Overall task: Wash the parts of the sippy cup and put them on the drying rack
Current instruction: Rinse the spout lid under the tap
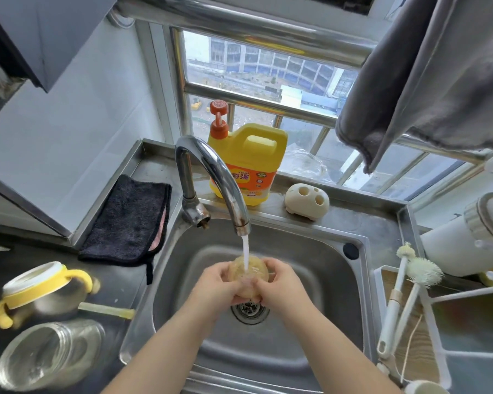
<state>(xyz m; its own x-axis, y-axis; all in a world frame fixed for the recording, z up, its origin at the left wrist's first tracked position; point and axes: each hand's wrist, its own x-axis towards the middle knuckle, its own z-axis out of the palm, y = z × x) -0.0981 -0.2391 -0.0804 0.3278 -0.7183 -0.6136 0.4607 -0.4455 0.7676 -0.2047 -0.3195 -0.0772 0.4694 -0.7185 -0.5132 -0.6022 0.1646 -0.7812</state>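
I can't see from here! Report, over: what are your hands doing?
Both hands, left hand and right hand, grip the translucent cup part under the tap water. Over the sink. Nothing in the way.

- Both hands meet over the sink (353, 294), left hand (219, 282) and right hand (279, 285) either side of a cup part (249, 275), right under the tap (211, 172).
- Drain (249, 309) sits just below the hands.
- Behind the tap, a detergent jug (249, 163) on the back ledge; a holder with holes (306, 201) to its right.
- Left of the sink: a folded cloth (128, 217), the handled cup (43, 291) in front of it, a straw (108, 309) beside that, a jar (49, 355) nearest.
- Right of the sink: brushes (402, 294) lean at the rack (467, 292).
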